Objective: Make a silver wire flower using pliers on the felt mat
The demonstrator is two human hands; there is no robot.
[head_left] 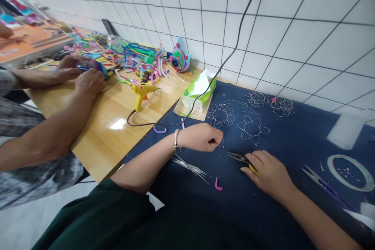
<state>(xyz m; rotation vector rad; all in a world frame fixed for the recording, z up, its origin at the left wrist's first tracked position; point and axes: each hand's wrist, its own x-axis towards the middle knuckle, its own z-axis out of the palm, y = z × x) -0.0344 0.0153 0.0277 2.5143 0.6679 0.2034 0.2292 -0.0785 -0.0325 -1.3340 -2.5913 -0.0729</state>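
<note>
My left hand is closed in a fist above the dark blue mat, with a short thin wire showing at its fingertips. In my right hand is a pair of needle-nose pliers with yellow handles, its jaws pointing left toward the wire without touching it. Two flower-shaped wire frames lie flat beyond my hands. Below my left wrist rests a bundle of straight silver wires. A bent magenta strip is nearer my body.
On the left, a co-worker's hands hold a blue roundish object by a pile of colourful pipe cleaners. A yellow glue gun trails its cord across the tissue box. Scissors and a white ring lie right; rounded wire shapes sit near the wall.
</note>
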